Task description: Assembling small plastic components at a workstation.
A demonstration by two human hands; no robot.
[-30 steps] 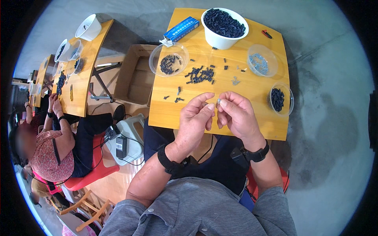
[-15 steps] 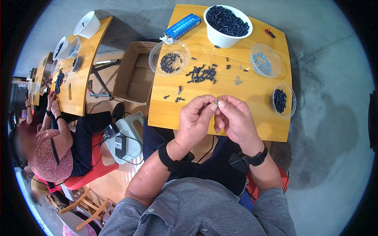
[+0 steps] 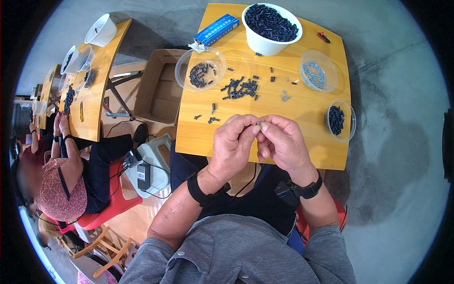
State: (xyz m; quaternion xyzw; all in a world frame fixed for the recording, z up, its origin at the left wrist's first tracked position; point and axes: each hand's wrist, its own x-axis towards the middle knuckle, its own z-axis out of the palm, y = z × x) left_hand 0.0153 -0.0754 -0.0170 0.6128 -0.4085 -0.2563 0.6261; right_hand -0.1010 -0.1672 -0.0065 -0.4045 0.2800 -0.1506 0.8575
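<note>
Over the near edge of the wooden table [image 3: 302,154], my left hand [image 3: 231,144] and my right hand [image 3: 286,144] meet with thumbs and forefingers pinched. Between the fingertips a tiny dark piece [image 3: 258,124] barely shows; the fingers hide most of it. Ahead of my hands lies a loose pile of small black plastic pieces [image 3: 241,88]. A few black pieces with screws [image 3: 213,120] lie nearer, to the left. Small silver screws [image 3: 284,96] are scattered right of the pile.
A white bucket [image 3: 250,40] heaped with black pieces stands at the back, beside a blue box [image 3: 216,30]. Clear tubs hold black pieces [image 3: 336,119], screws [image 3: 314,75] and more pieces [image 3: 201,75]. Red-handled pliers [image 3: 324,37] lie back right. A co-worker [image 3: 61,182] sits left, past a cardboard box [image 3: 158,90].
My hands stay pinched together in nearly the same place, with only slight finger movement. The view has shifted a little. The co-worker's hands have moved slightly.
</note>
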